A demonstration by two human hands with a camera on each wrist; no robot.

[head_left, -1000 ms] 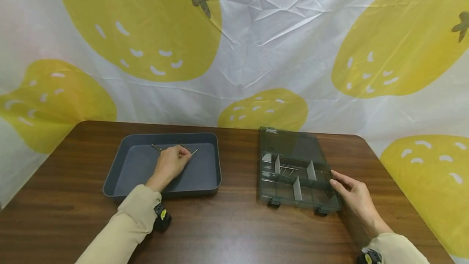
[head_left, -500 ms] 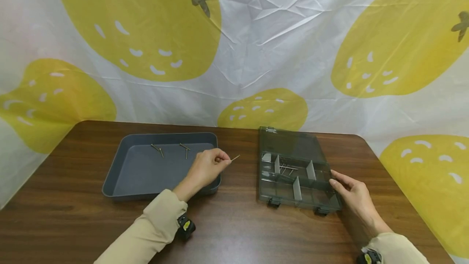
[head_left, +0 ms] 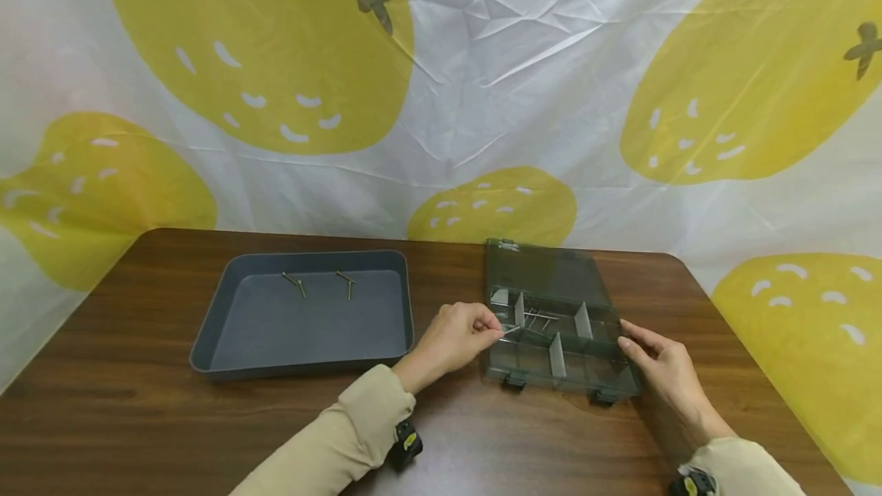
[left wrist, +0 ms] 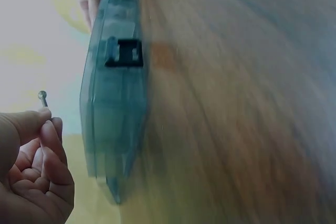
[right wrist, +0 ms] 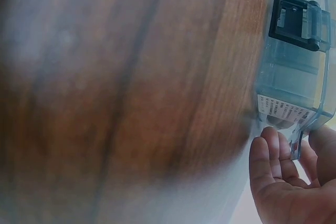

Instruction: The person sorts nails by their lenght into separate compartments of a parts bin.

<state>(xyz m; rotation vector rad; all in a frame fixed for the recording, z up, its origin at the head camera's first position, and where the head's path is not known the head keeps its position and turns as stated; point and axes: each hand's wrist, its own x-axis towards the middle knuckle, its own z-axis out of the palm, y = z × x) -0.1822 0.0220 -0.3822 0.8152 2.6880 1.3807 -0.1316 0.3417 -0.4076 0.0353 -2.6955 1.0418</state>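
My left hand [head_left: 458, 335] pinches a thin metal screw [left wrist: 43, 98] between thumb and fingertips, its head pointing up in the left wrist view. The hand is over the left end of a translucent grey-green compartment box [head_left: 524, 358]. My right hand [head_left: 668, 373] holds the right end of this box, thumb at the top rim and fingers along the side. The box lies on the table with its lid [head_left: 547, 270] folded back. Several screws [head_left: 540, 318] lie in its back middle compartment. Left of it, a grey tray [head_left: 303, 335] contains several more screws [head_left: 350, 289].
Pale dividers [head_left: 556, 354] split the box into compartments. Two black latches [head_left: 514, 381] hang along its front edge. A brown wooden table [head_left: 448, 450] carries everything. Behind it hangs a white cloth [head_left: 537, 98] with yellow fruit shapes.
My left hand has lifted a screw out of the tray and carried it right, over the left end of the box. The right hand has stayed in place at the box.
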